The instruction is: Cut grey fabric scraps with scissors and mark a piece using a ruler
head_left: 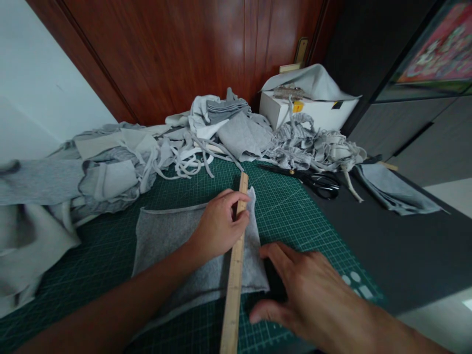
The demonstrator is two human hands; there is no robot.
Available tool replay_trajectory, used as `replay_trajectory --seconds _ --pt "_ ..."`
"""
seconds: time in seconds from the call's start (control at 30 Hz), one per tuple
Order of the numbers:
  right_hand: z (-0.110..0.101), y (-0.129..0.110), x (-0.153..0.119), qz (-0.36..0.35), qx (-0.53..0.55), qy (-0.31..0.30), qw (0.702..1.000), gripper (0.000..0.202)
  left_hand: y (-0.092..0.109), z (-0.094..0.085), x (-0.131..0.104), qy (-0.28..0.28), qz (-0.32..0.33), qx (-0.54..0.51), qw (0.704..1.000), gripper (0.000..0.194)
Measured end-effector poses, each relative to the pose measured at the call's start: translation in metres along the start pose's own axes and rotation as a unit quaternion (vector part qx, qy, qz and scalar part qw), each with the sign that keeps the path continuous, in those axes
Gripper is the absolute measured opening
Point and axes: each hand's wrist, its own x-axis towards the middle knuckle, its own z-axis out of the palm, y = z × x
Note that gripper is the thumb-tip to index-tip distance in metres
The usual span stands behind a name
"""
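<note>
A grey fabric piece [173, 236] lies flat on the green cutting mat [295, 216]. Across its right part runs a wooden ruler [234, 290], pointing away from me. My left hand [224, 223] grips the ruler near its far end, thumb and fingers on either side of it. To the right, my right hand [306, 285] is spread, with thumb and fingers apart and nothing between them. Its fingertips are at the right edge of the fabric.
Piled grey fabric [106, 172] covers the left and back of the mat. Black scissors [317, 182] lie at the back right, near a white box [320, 113], tangled strips [332, 150] and folded cloth [394, 189]. A wooden door [184, 54] stands behind.
</note>
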Motion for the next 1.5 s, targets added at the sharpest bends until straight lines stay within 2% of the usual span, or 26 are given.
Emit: replay_trajectory --seconds 0.07,0.13,0.2,0.23,0.3,0.4,0.43,0.5,0.57,0.63,0.7,0.77,0.9,1.03,1.17,1.33,1.5 --pt "0.012 -0.001 0.0 0.03 -0.042 0.042 0.998 0.046 0.0 -0.001 0.0 -0.005 -0.005 -0.001 1.0 0.021" --pt "0.018 0.0 0.002 0.045 -0.077 0.072 0.993 0.03 0.0 -0.001 0.001 -0.007 -0.011 -0.006 1.0 0.022" --pt "0.021 -0.001 0.004 0.037 -0.096 0.075 0.992 0.017 -0.001 -0.001 0.0 -0.006 -0.016 -0.012 1.0 0.024" --pt "0.021 -0.002 0.003 0.032 -0.094 0.071 0.993 0.019 -0.001 -0.001 0.0 -0.005 -0.019 -0.015 1.0 0.024" --pt "0.02 -0.004 0.002 0.038 -0.054 0.075 0.995 0.023 -0.002 0.0 0.0 -0.002 -0.026 -0.019 0.999 0.025" --pt "0.016 -0.007 0.0 0.08 0.112 0.092 0.986 0.022 -0.003 0.001 0.0 0.001 -0.029 -0.024 0.999 0.024" --pt "0.014 -0.008 0.001 0.094 0.185 0.093 0.974 0.021 -0.003 0.001 0.0 0.003 -0.028 -0.024 0.999 0.024" --pt "0.01 -0.009 0.004 0.121 0.334 0.082 0.931 0.019 -0.004 0.002 0.001 0.006 -0.026 -0.022 0.999 0.025" --pt "0.008 -0.01 0.01 0.155 0.465 0.059 0.87 0.02 -0.005 0.002 0.0 0.008 -0.024 -0.022 0.999 0.025" --pt "0.006 -0.011 0.017 0.2 0.559 0.035 0.804 0.03 -0.005 0.003 0.0 0.012 -0.023 -0.023 0.999 0.025" --pt "0.005 -0.012 0.025 0.24 0.613 0.03 0.752 0.042 -0.005 0.003 0.0 0.017 -0.02 -0.025 0.999 0.026" --pt "0.004 -0.013 0.033 0.266 0.643 0.049 0.716 0.05 -0.004 0.003 0.0 0.02 -0.017 -0.028 0.999 0.027" --pt "-0.001 -0.013 0.045 0.279 0.676 0.076 0.678 0.056 -0.001 0.003 0.0 0.019 -0.013 -0.028 0.999 0.029" --pt "-0.005 -0.013 0.048 0.278 0.687 0.056 0.669 0.057 0.002 0.004 0.002 0.017 -0.01 -0.026 0.999 0.031" --pt "-0.008 -0.008 0.048 0.263 0.69 0.027 0.674 0.043 0.005 0.009 0.005 0.01 -0.012 -0.029 0.999 0.035" --pt "-0.011 0.002 0.055 0.257 0.64 0.029 0.723 0.024 0.005 0.01 0.006 0.006 -0.011 -0.033 0.999 0.035" --pt "-0.014 0.01 0.057 0.268 0.586 0.059 0.762 0.025 0.008 0.01 0.005 0.003 -0.012 0.001 1.0 0.034"
